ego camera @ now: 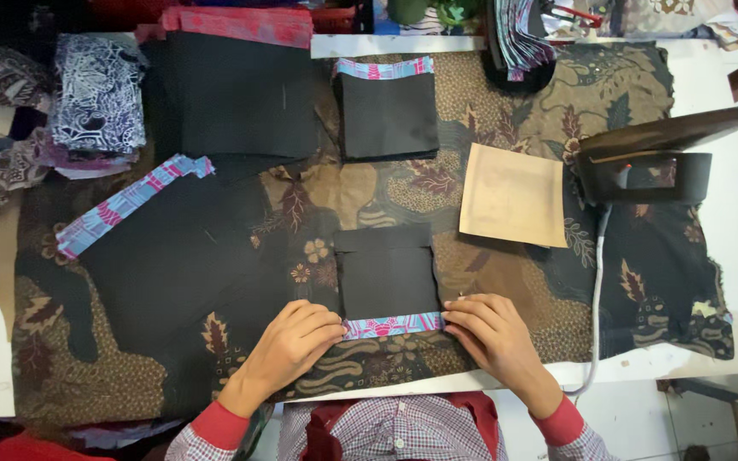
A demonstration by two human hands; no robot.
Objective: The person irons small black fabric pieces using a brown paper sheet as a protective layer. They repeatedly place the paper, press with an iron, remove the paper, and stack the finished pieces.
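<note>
Brown batik cloth [506, 282] covers most of the white table [728, 341], and near its front edge, at the middle, lies a small black fabric piece [386, 277] with a pink-and-blue patterned border [393, 326] along its near side; the left hand [288, 346] presses curled fingers on the border's left end, the right hand [493, 333] presses flat-bent fingers on its right end, both closed down on the strip rather than spread; whether either pinches the fold I cannot tell; bare batik lies open between this piece and a tan paper square [514, 195] to its right; a dark iron [651, 162] stands further right, towards the right edge, its white cord [597, 290] running to the front edge; a second bordered black piece [388, 107] lies towards the back edge; a large black cloth [172, 256] with a patterned strip fills the left side, crowding the left hand; folded patterned fabrics [100, 94] sit at the back left corner.
</note>
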